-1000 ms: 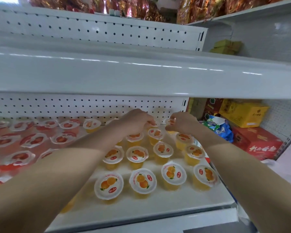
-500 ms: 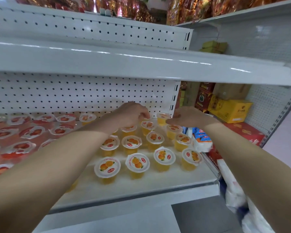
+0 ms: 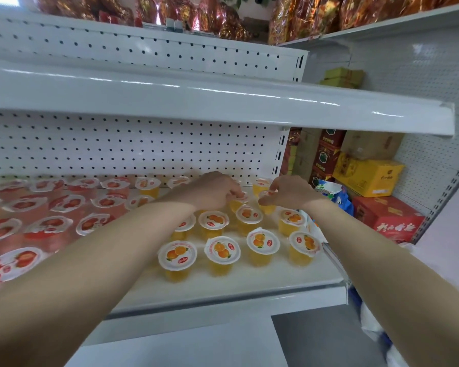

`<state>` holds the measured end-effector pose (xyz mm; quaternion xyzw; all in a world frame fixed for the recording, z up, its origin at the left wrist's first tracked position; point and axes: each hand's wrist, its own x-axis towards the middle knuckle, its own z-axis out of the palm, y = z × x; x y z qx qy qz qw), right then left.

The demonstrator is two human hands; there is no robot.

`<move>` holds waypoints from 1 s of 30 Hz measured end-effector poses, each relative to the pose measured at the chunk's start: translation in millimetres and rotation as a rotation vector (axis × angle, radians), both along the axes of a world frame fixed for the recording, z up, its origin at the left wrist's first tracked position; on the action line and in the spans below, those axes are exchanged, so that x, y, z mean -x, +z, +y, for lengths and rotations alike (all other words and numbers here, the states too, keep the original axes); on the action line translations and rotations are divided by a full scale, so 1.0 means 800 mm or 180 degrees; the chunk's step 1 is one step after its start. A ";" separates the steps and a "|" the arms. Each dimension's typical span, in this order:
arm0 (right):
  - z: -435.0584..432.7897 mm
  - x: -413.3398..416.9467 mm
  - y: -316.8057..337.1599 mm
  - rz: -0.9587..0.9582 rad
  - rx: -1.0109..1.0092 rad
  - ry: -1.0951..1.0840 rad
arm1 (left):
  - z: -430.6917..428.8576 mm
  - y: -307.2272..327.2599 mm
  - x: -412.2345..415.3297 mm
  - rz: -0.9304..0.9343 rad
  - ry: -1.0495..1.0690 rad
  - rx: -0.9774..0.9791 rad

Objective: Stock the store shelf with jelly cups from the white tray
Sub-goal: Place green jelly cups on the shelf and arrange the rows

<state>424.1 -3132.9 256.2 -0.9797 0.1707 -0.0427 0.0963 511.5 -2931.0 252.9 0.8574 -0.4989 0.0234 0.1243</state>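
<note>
Several orange jelly cups (image 3: 177,255) stand in rows on the right part of the white shelf (image 3: 249,284). Red jelly cups (image 3: 48,229) fill the shelf's left part. My left hand (image 3: 215,189) reaches to the back rows, and its fingertips pinch the lid of an orange cup (image 3: 240,201) there. My right hand (image 3: 286,192) is beside it, with thumb and fingers curled round another orange cup (image 3: 266,205). The white tray is out of view.
A white shelf (image 3: 223,102) overhangs the working shelf, and a pegboard back wall (image 3: 130,149) closes it behind. To the right stand yellow boxes (image 3: 366,176) and red boxes (image 3: 387,218), plus a blue and white bag (image 3: 334,194).
The view has pulled back and down. Both hands have drawn slightly toward me from the back wall, still at the rear orange cups.
</note>
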 end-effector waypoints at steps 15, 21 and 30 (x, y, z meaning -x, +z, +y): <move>-0.001 0.020 0.010 -0.0095 0.0031 -0.0122 | 0.018 0.009 0.026 -0.0088 0.0090 0.0021; 0.012 0.061 0.041 0.0645 0.0353 0.0114 | 0.015 0.017 0.049 -0.0053 0.0022 -0.0068; 0.022 0.075 0.025 0.0718 0.0533 0.0067 | 0.015 0.007 0.063 -0.0167 -0.0028 -0.0349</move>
